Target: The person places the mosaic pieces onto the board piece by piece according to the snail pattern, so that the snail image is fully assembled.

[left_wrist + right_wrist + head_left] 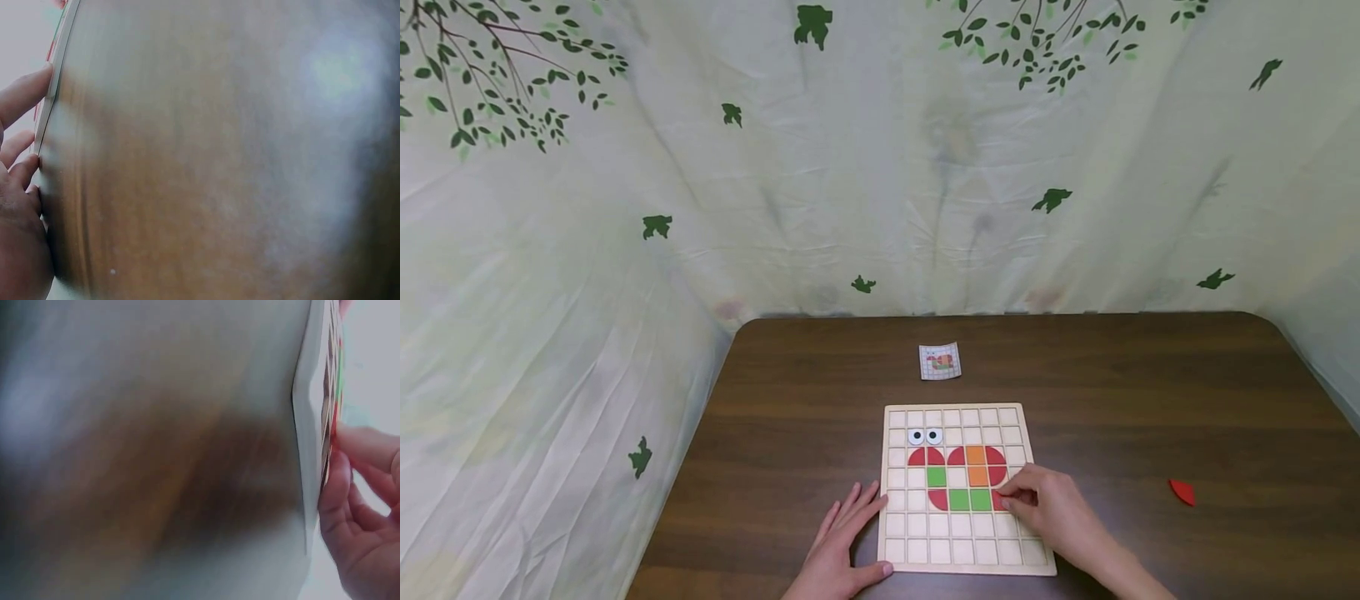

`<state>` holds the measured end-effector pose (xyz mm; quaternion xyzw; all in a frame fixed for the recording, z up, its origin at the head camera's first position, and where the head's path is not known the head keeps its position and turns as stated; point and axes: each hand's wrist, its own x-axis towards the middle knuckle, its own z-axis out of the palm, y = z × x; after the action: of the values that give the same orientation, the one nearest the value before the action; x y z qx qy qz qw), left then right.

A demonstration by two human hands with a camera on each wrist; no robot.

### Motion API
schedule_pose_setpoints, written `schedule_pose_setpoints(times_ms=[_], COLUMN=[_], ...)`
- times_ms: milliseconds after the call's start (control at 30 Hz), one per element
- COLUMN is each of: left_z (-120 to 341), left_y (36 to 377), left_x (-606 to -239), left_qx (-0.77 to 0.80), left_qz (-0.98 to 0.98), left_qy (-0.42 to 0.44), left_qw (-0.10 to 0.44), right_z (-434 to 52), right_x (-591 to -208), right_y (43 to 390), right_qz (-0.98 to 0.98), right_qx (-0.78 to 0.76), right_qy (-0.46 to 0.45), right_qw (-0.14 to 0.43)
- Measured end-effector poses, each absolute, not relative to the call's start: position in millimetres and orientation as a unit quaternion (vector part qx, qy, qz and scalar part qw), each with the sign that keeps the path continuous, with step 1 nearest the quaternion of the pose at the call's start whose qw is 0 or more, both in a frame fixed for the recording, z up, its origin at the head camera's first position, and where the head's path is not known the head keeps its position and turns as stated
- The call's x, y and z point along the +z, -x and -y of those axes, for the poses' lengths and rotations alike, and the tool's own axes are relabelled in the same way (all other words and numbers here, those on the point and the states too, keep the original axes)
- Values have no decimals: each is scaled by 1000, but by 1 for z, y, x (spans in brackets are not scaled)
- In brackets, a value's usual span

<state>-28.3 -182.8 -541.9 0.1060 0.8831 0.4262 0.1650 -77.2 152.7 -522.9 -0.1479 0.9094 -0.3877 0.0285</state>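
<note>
I am looking down on a dark brown wooden table [1150, 400] backed by a pale green cloth printed with leaves [880, 167], and lying flat near its front edge is the pale wooden grid board [962, 417], partly filled with red, green and orange tiles and a pair of googly eyes. My left hand [842, 542] is resting flat against the board's left edge, fingers straight and relaxed, bracing it; the left wrist view is showing those fingertips [25, 94] touching the rim. My right hand [1052, 508] is lying on the board's right side, its fingers curling to pinch the small red tile [1000, 500] at the end of the green row. I am judging that tile to be light, stiff and thin, probably a bit slick, so it wants gripping by its edges with fingertips. A small pattern card [939, 362] is lying beyond the board, and a loose red curved piece [1182, 492] is sitting well apart to the right.
</note>
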Motion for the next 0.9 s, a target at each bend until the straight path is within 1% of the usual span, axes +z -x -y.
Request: schedule_pose_setpoints(times_ms=[133, 233, 467, 667, 900], left_z=[182, 182, 182, 183, 184], left_y=[29, 29, 30, 29, 29], left_x=[-542, -541, -540, -540, -540], left_qx=[424, 423, 421, 421, 415], left_qz=[-884, -884, -885, -886, -889], left_qy=[-112, -110, -105, -109, -113], left_qw=[161, 164, 169, 162, 158], right_z=[-164, -178, -218, -253, -290], right_x=[-519, -516, -518, -520, -525], right_y=[75, 73, 70, 63, 59], right_qz=[-908, -909, -929, -942, -950], right_qx=[-394, -394, -354, -323, -287], right_qy=[136, 128, 106, 88, 76], right_qw=[47, 44, -5, -27, -97])
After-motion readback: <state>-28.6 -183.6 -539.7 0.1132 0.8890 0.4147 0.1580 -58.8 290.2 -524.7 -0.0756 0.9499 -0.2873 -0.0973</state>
